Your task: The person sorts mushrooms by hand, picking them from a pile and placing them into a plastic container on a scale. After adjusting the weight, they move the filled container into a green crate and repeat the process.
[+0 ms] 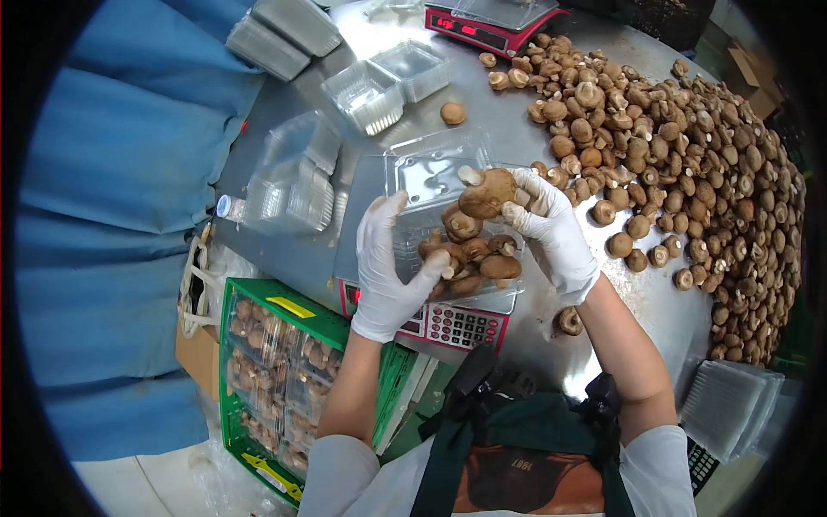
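My right hand [556, 233], in a white glove, pinches a large brown shiitake mushroom [484, 196] by its edge, stem toward the upper left. It is held over a clear plastic clamshell box [412, 231] with its lid laid back. Several mushrooms [472, 254] lie in the near part of the box. My left hand [383, 271], also gloved, is open at the box's left side, thumb and fingers wide apart. Its thumb tip reaches to the mushrooms. Under the box is a red weighing scale [468, 327], its keypad facing me.
A big heap of shiitake mushrooms [680, 164] covers the right of the metal table [284, 228]. Clear boxes [366, 95] stand at the back left, a second scale [491, 28] behind. A green crate [231, 379] of packed boxes sits front left. One loose mushroom [568, 321] lies near my right wrist.
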A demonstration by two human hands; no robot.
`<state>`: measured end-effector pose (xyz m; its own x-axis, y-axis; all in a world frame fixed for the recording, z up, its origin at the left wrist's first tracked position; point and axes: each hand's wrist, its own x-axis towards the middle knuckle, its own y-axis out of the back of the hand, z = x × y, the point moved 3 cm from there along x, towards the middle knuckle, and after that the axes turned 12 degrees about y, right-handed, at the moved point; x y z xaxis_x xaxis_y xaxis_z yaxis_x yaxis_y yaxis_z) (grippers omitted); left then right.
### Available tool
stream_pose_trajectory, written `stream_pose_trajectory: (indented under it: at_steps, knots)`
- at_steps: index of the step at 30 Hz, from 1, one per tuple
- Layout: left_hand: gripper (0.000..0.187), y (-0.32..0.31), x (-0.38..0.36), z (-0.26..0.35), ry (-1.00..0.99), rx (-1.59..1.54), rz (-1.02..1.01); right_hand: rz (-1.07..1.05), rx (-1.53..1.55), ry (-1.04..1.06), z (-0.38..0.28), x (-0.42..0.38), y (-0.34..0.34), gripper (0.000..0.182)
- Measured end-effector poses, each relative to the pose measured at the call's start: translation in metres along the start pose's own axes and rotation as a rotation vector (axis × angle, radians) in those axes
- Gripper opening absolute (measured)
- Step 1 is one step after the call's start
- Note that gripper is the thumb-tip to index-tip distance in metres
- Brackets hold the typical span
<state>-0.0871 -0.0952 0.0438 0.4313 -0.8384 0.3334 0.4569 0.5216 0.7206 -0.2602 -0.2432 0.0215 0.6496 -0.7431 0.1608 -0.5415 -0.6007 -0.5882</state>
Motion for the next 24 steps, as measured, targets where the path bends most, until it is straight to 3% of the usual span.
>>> stream_pose_trajectory:
  at_steps: [4,9,14,16,17,22,24]
  knots:
    - [0.082,-0.021,-0.008,0.007,-0.041,0.249,-0.205,0.02,0.065,-0.015,-0.01,-0.014,0.007,0.043]
    - [0.076,-0.031,-0.001,0.001,0.002,0.306,-0.159,0.071,-0.201,0.01,-0.031,-0.034,0.009,0.045]
    - [0.079,-0.02,0.006,0.011,0.008,0.036,-0.232,0.058,-0.577,0.214,-0.056,-0.056,0.019,0.044]
    - [0.074,-0.013,0.007,0.023,-0.038,0.137,-0.095,0.068,-0.679,0.273,-0.069,-0.066,0.022,0.044]
    - [0.063,-0.01,0.009,0.04,-0.086,0.136,-0.014,0.064,-0.717,0.305,-0.071,-0.071,0.026,0.044]
    - [0.04,-0.032,0.007,0.098,-0.093,-0.209,-0.087,0.077,-0.837,0.299,-0.086,-0.095,0.045,0.042]
    - [0.039,-0.048,0.001,0.114,-0.076,-0.282,-0.164,0.127,-0.82,0.292,-0.098,-0.115,0.065,0.038]
